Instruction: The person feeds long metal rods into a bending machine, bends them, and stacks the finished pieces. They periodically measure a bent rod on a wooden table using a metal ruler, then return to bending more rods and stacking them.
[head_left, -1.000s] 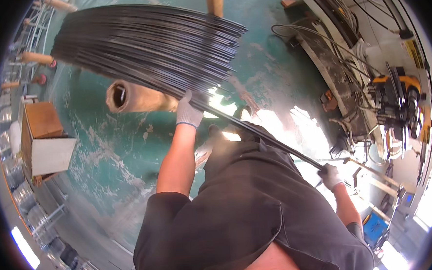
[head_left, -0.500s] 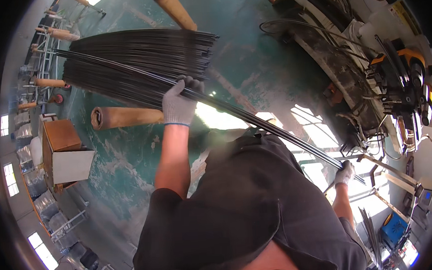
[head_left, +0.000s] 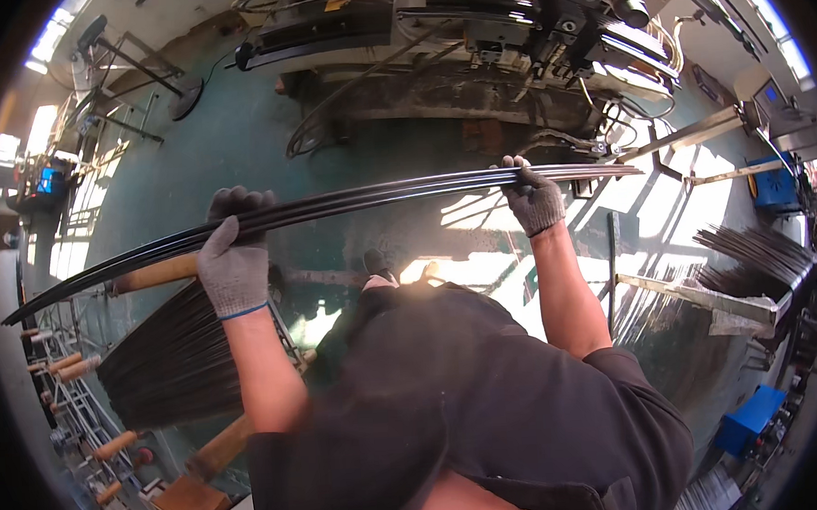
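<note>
A thin bundle of long dark metal rods stretches crosswise in front of me, looking bowed in this wide view. Near its left part, my left hand, in a grey knit glove with a blue cuff edge, is closed round the rods, thumb on the near side. My right hand, gloved too, grips the bundle towards its right end. The left end of the rods reaches far past my left hand; a shorter length sticks out beyond the right. Below my left hand lies a large pile of similar dark rods.
A machine with cables and black fittings stands ahead. Cardboard tubes lie near the pile. At right are a metal stand, another stack of dark rods and a blue box. An orange-brown box is at lower left.
My body has turned to the right, so the machine now lies ahead and the rod pile at lower left. The bundle has swung away from the pile, lifted level between both hands.
</note>
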A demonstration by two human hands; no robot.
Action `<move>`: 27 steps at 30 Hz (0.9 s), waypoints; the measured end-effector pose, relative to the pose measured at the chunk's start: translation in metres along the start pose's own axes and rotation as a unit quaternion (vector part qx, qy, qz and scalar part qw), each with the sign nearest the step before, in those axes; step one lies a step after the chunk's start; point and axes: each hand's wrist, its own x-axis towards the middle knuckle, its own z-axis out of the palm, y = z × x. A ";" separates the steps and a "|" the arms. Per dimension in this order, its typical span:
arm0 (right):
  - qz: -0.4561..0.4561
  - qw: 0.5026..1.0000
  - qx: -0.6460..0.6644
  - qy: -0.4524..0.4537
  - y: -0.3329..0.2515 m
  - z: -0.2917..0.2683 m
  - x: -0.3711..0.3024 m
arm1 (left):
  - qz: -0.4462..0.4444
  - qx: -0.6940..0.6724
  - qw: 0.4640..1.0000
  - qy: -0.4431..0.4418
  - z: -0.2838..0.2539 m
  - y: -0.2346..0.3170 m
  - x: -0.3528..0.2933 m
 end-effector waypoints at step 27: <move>-0.322 0.935 -0.095 0.114 -0.186 0.213 0.255 | -0.121 0.073 0.978 0.151 -0.003 -0.086 0.428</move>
